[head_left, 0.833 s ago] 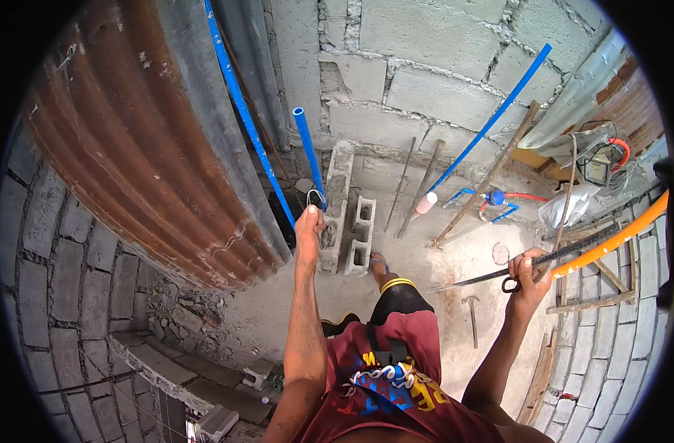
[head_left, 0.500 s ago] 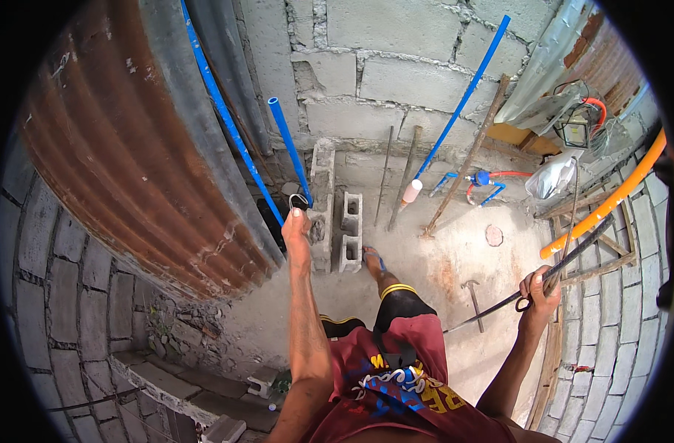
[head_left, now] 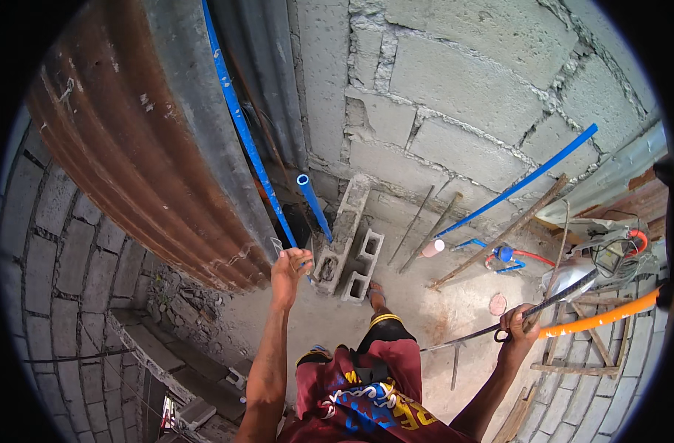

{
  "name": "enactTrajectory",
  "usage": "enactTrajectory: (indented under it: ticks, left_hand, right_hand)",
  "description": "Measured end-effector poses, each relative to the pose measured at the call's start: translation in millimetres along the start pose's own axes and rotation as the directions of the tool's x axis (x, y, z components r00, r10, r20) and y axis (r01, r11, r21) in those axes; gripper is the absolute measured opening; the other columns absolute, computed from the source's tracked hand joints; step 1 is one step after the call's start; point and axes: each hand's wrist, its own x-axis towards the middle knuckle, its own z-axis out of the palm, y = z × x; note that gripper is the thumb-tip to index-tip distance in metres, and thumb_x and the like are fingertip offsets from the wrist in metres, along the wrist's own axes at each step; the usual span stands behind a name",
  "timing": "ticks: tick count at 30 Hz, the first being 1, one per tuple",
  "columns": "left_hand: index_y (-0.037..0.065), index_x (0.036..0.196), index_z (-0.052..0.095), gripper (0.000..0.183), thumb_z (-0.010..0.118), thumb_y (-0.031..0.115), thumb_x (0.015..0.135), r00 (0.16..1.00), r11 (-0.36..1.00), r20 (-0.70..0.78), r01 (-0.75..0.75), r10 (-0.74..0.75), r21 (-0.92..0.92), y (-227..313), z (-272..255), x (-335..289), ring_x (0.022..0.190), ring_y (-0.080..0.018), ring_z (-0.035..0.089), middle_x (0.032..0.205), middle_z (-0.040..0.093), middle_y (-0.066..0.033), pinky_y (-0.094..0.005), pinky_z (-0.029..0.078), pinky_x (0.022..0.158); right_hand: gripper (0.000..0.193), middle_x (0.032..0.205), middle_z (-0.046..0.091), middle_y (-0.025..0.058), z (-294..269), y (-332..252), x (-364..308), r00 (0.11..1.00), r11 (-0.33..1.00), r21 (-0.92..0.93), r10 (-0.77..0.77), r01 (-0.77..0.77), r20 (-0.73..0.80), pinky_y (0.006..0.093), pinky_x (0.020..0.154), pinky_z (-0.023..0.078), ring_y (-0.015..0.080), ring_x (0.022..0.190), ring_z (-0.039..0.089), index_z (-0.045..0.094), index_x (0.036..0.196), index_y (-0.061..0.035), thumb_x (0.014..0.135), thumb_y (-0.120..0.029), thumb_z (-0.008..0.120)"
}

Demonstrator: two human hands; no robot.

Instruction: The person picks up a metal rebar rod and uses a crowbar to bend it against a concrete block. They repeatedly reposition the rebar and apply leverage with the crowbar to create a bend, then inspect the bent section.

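Note:
My left hand (head_left: 289, 277) is closed on a bent piece of thin wire (head_left: 276, 245), its loop sticking up above the fingers. It is raised beside the lower edge of a rusty corrugated metal sheet (head_left: 137, 148), close to a long blue pipe (head_left: 241, 125). My right hand (head_left: 520, 325) grips a long dark rod (head_left: 469, 336) that slants across in front of my right side. Below those fingers hangs a small black ring (head_left: 502, 335); what it belongs to is hidden in the hand.
Hollow blocks (head_left: 363, 262) stand ahead, beside a short upright blue pipe (head_left: 315, 207). Another blue pipe (head_left: 521, 181) and a wooden stick (head_left: 499, 232) lean against the block wall (head_left: 469, 74). An orange pipe (head_left: 602, 317) is at right. A hammer (head_left: 455, 367) lies on the floor.
My view has swung, so the wall and pipes sit lower and further right. The left hand with the wire is now nearer the metal sheet's edge. My right hand still grips the rod.

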Motion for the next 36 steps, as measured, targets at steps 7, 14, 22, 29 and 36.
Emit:
enactTrajectory:
  ticks: [7, 14, 22, 29, 36]
  left_hand:
    - [0.003, 0.114, 0.058, 0.034, 0.046, 0.033, 0.104, 0.933, 0.822, -0.351, 0.141, 0.076, 0.552, -1.2, -63.3, -78.1, 0.064, -0.009, 0.049, 0.077, 0.054, -0.0004, -0.025, 0.041, 0.061]
    - [0.006, 0.119, 0.054, 0.027, 0.049, 0.006, 0.093, 0.7, 0.99, -0.714, 0.099, 0.002, 0.101, -54.7, 27.5, -141.5, 0.055, -0.0044, 0.038, 0.078, 0.051, 0.0021, -0.0207, 0.028, 0.048]
    - [0.008, 0.116, 0.058, 0.026, 0.05, 0.028, 0.101, 0.599, 0.976, -0.797, -0.207, 0.07, -0.069, -82.4, 91.7, -117.9, 0.054, -0.0035, 0.038, 0.069, 0.044, 0.0056, -0.02, 0.029, 0.049]
    - [0.003, 0.116, 0.057, 0.024, 0.043, 0.019, 0.104, 0.58, 0.983, -0.795, -0.076, 0.178, 0.165, -104.5, 57.4, -120.6, 0.064, -0.008, 0.054, 0.081, 0.059, -0.0008, -0.0226, 0.046, 0.063]
    - [0.01, 0.122, 0.064, 0.037, 0.052, 0.007, 0.087, 0.522, 0.862, -0.779, 0.149, 0.348, 0.485, -91.8, 0.9, -65.6, 0.06, -0.0142, 0.061, 0.092, 0.067, -0.0075, -0.029, 0.05, 0.058]
  right_hand:
    - [0.034, 0.068, 0.044, 0.0009, 114.7, 25.2, 173.5, 0.819, 0.983, 0.116, 0.05, -0.141, 0.572, 0.0268, 0.053, 0.034, 0.0104, 0.057, 0.039, 0.047, 0.092, -0.006, 0.089, -0.027, 0.074]
    - [0.025, 0.068, 0.051, 0.0065, 239.0, -10.6, 205.4, 0.338, 0.897, 0.22, -0.085, -0.384, 0.937, 0.0286, 0.051, 0.036, 0.013, 0.056, 0.045, 0.047, 0.095, -0.0039, 0.089, -0.012, 0.07]
    - [0.021, 0.067, 0.051, 0.0049, 330.7, -53.5, 151.5, -0.025, 0.835, 0.338, -0.386, -0.435, 0.922, 0.0257, 0.049, 0.033, 0.0111, 0.056, 0.045, 0.049, 0.096, -0.0014, 0.092, -0.01, 0.068]
    - [0.017, 0.067, 0.049, 0.0038, 380.0, -72.8, 121.3, 0.02, 0.713, 0.452, -0.524, -0.537, 0.851, 0.0255, 0.048, 0.034, 0.0105, 0.056, 0.044, 0.048, 0.097, -0.0016, 0.094, -0.007, 0.063]
    - [0.015, 0.075, 0.057, 0.0051, 387.4, -60.7, 70.2, 0.014, 0.757, 0.416, -0.475, -0.504, 0.88, 0.0233, 0.054, 0.039, 0.0085, 0.062, 0.049, 0.053, 0.097, -0.0011, 0.093, -0.008, 0.066]
